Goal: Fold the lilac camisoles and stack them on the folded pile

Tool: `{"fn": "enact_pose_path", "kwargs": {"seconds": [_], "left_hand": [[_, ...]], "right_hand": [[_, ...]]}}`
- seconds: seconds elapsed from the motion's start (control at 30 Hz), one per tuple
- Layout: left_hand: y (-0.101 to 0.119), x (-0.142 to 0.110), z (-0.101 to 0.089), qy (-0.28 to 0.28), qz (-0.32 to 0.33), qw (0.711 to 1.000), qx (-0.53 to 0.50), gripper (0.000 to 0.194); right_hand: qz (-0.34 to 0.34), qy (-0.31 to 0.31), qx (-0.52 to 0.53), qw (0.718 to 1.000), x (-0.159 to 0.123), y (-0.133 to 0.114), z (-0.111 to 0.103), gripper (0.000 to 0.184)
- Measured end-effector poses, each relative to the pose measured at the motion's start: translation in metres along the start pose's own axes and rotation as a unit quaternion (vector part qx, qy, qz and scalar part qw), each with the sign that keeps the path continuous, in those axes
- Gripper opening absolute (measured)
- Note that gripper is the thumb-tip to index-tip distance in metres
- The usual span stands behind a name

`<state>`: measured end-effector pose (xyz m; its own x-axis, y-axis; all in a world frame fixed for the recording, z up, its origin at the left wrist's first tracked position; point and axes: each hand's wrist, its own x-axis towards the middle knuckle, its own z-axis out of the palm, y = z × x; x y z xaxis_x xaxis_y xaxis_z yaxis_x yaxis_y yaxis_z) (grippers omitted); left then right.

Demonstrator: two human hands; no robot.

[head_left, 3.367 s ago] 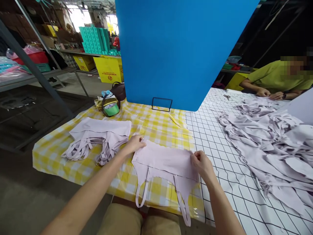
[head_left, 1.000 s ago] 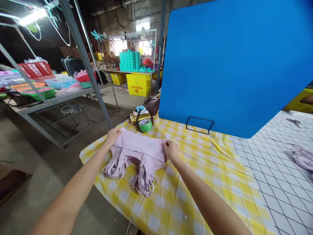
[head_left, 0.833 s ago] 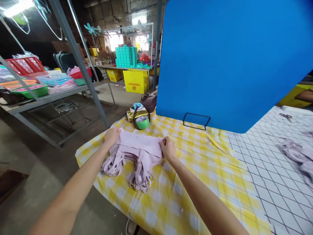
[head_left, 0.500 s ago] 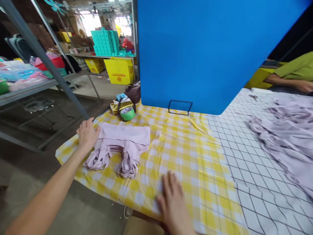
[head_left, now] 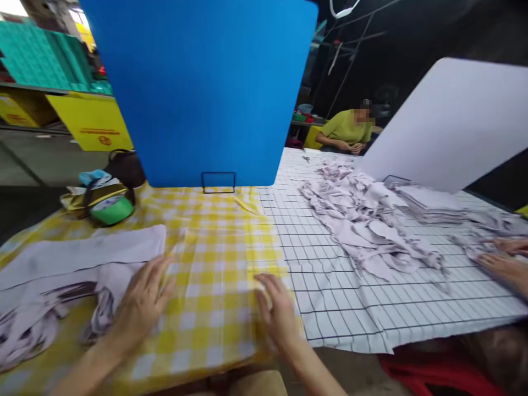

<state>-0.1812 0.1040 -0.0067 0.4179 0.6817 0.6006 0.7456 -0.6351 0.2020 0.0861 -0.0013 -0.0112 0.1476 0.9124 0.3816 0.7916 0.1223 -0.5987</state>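
Note:
A stack of pale lilac strappy tops lies at the left on the yellow checked tablecloth, its straps toward the near edge. My left hand is open, fingers spread, in front of the stack's right end; I cannot tell whether it touches the fabric. Over the right part of the checked cloth hovers my right hand, open and slightly blurred, with nothing in it. A loose heap of lilac garments spreads across the white grid-patterned cloth, to the right of my right hand.
A blue board stands behind the checked cloth by a black wire stand. Green tape sits at back left. A white board rises behind a folded stack. Another person's hands work at right; a person in green sits beyond.
My hands held a single top, then the stack by its upper corners. Both have let go and moved right with fingers apart. The view has swung right, bringing the loose heap nearer the middle.

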Motion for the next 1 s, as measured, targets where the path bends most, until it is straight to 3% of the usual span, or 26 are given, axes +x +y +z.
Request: {"fn": "enact_pose_path", "kwargs": {"seconds": [0.07,0.2,0.3,0.37,0.53,0.67,0.83,1.0], "left_hand": [[0.02,-0.014,0.028,-0.013,0.024,0.999,-0.037,0.039],[0.046,-0.037,0.069,-0.052,0.024,0.996,-0.072,0.042],[0.051,-0.047,0.082,-0.056,0.022,0.996,-0.07,0.043],[0.049,-0.05,0.085,-0.054,0.032,0.996,-0.062,0.042],[0.044,-0.052,0.085,-0.063,0.051,0.996,-0.038,0.041],[0.041,-0.056,0.092,-0.057,0.054,0.997,-0.021,0.041],[0.039,-0.059,0.096,-0.048,0.068,0.997,-0.008,0.04],[0.041,-0.057,0.095,-0.029,0.074,0.997,0.002,0.036]], "right_hand": [[0.098,0.048,-0.192,0.975,0.019,0.052,-0.028,0.029],[0.233,0.125,-0.302,0.916,0.045,0.143,-0.086,0.034],[0.295,0.148,-0.344,0.879,0.057,0.186,-0.116,0.039],[0.296,0.137,-0.355,0.876,0.065,0.202,-0.128,0.044],[0.255,0.079,-0.357,0.895,0.087,0.219,-0.139,0.04],[0.265,0.074,-0.343,0.898,0.096,0.225,-0.147,0.035],[0.271,0.125,-0.277,0.913,0.107,0.218,-0.156,0.024],[0.247,0.234,-0.161,0.927,0.143,0.175,-0.174,0.022]]}}
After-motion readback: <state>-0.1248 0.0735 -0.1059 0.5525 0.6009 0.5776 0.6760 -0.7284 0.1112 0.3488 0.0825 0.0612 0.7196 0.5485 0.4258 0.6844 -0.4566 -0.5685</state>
